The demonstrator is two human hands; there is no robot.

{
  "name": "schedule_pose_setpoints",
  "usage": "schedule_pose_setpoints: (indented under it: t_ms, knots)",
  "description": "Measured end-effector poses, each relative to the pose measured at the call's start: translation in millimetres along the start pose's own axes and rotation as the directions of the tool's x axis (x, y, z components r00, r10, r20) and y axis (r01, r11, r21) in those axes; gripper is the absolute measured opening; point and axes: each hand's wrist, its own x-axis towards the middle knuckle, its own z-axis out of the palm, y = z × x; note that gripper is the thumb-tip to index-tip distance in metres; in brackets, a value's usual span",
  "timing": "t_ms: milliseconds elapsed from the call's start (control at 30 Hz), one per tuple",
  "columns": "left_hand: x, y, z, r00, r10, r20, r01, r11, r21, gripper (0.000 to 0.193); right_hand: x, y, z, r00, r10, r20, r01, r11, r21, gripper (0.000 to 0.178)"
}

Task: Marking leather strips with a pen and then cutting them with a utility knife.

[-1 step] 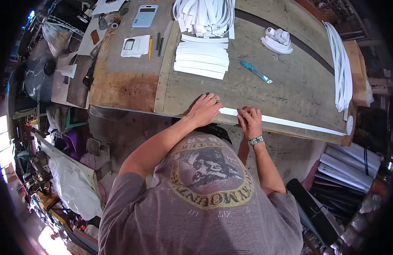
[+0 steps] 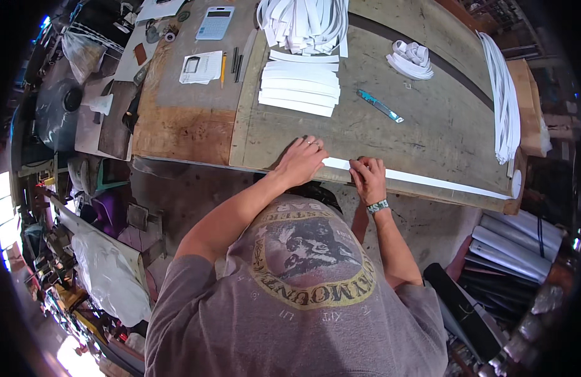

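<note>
Almost nothing has changed since a moment ago: the left hand (image 2: 301, 160) and the right hand (image 2: 369, 180) stay at the white strip (image 2: 428, 181), on the near side of the teal cutter (image 2: 379, 105), so I judge that the same step continues. Left of the cutter, the left hand hides the strip's end, so I cannot tell if it grips or only presses; the right hand seems to pinch the strip. Right of the cutter, I cannot see whether strip and white roll (image 2: 516, 185) are joined.
</note>
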Motion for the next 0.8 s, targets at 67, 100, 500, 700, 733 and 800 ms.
schedule_pose_setpoints:
  t_ms: [67,100,500,700,733,800]
  knots:
    - [-14,-7,-12,1.0,-0.02,-0.008,0.021,0.999,0.036,0.021,7,-16,10,1.0,-0.015,0.012,0.015,1.0,-0.014,0.028]
    - [-23,-10,-15,1.0,-0.027,-0.008,0.027,0.999,0.022,0.021,11,-25,16,0.999,-0.03,0.02,0.031,0.999,-0.023,0.028]
    - [-113,-24,-35,0.986,-0.158,0.059,0.151,0.983,0.108,0.08,43,-98,63,0.999,-0.045,0.002,0.045,0.997,-0.066,0.025]
    - [-122,-39,-56,0.984,-0.146,0.099,0.131,0.98,0.149,0.083,52,-116,74,1.0,-0.014,0.008,0.014,0.998,-0.053,0.024]
    - [-121,-40,-60,0.983,-0.149,0.102,0.134,0.981,0.143,0.083,52,-118,75,1.0,-0.014,-0.003,0.014,0.998,-0.059,0.024]
    - [-120,-41,-63,0.982,-0.159,0.104,0.144,0.98,0.141,0.083,53,-120,77,1.0,-0.016,-0.009,0.015,0.997,-0.071,0.025]
